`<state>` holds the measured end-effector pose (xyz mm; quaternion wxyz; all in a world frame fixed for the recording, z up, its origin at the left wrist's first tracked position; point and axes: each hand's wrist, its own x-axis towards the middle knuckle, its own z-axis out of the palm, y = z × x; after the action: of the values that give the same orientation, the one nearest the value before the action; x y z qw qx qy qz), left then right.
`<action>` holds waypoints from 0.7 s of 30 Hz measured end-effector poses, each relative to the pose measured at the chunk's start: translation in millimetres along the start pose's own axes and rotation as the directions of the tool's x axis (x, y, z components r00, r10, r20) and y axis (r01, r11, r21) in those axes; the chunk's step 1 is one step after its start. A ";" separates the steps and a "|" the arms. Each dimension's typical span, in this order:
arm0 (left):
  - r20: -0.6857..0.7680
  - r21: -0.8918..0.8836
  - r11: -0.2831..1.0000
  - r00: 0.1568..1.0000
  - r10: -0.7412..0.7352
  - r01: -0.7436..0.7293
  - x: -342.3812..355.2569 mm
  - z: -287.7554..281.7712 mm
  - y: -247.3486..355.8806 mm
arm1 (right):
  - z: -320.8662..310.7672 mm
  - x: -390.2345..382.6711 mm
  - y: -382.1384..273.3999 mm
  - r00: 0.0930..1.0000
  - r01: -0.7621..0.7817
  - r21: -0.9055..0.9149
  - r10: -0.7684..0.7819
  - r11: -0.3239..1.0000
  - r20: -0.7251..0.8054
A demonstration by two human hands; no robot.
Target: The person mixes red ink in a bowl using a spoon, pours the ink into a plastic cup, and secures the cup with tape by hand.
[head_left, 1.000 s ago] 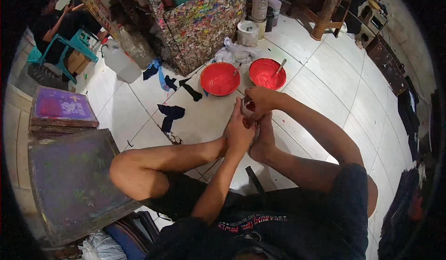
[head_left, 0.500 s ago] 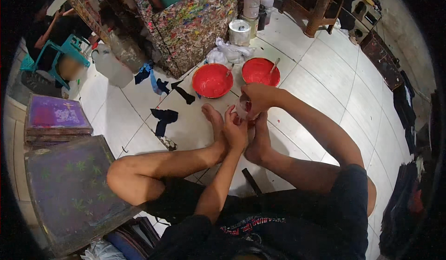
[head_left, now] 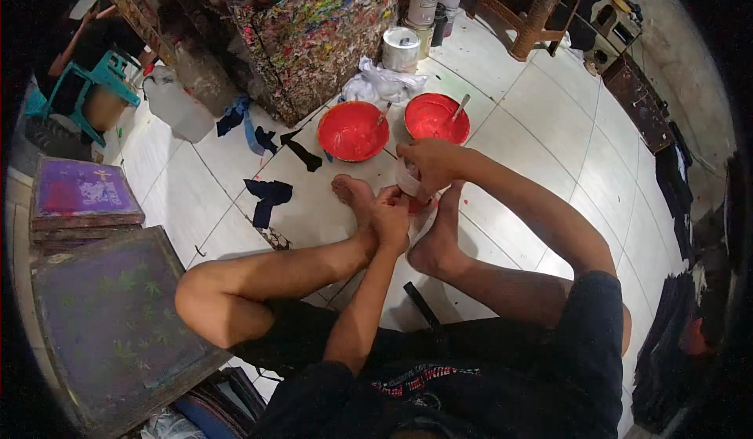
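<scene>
My right hand [head_left: 433, 163] is closed around a whitish, translucent plastic cup [head_left: 407, 178], tilted between my feet. Just beside it, the fingers of my left hand [head_left: 390, 218] are drawn together at the lower side of the cup; whether they pinch anything is hidden. Something red [head_left: 417, 204] shows beneath the hands, close to the floor. Beyond them stand two red bowls with thick red contents, one to the left [head_left: 353, 131] and one to the right [head_left: 436, 117]. A spoon-like handle [head_left: 461, 107] leans out of the right bowl, and another handle sticks out of the left one.
Dark cloth scraps [head_left: 267, 200] lie on the tiled floor [head_left: 541, 137]. Behind the bowls are a crumpled white cloth [head_left: 382, 82], a paint can [head_left: 401, 50] and bottles. Stacked framed screens [head_left: 118, 321] stand at the left, near a plastic jug [head_left: 176, 105]. Someone sits at far left.
The spread fingers of my left hand have closed in beside the cup. My right hand still holds the cup, now turned differently. The view has shifted slightly.
</scene>
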<state>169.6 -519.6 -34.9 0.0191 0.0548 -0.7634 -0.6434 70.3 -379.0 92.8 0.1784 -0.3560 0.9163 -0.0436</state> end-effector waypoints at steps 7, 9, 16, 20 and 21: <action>-0.076 -0.014 0.992 0.989 0.126 -0.128 3.0 1.7 -5.9 | -14.2 1.7 5.8 0.999 -0.008 0.146 0.014 0.989 -0.040; -0.040 -0.051 0.994 0.995 0.092 -0.094 2.2 3.9 3.5 | -18.7 -0.1 7.4 0.998 -0.056 0.126 0.056 0.990 0.005; 0.047 -0.038 0.993 0.993 0.112 -0.110 1.2 -1.8 31.1 | -39.5 -6.4 4.8 0.995 -0.092 0.048 0.089 0.995 0.046; 0.128 0.124 0.956 0.960 0.251 -0.266 8.0 -9.2 31.0 | -62.2 -3.1 13.4 0.982 -0.161 -0.046 0.164 0.986 0.097; 0.115 0.184 0.910 0.927 0.356 -0.372 8.3 -10.8 30.9 | -63.7 -7.3 22.8 0.989 -0.138 0.019 0.139 0.990 -0.055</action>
<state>160.6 -526.0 -3.0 0.1029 -0.1123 -0.8218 -0.5491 38.0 -360.3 149.7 0.1578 -0.2889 0.9430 -0.0480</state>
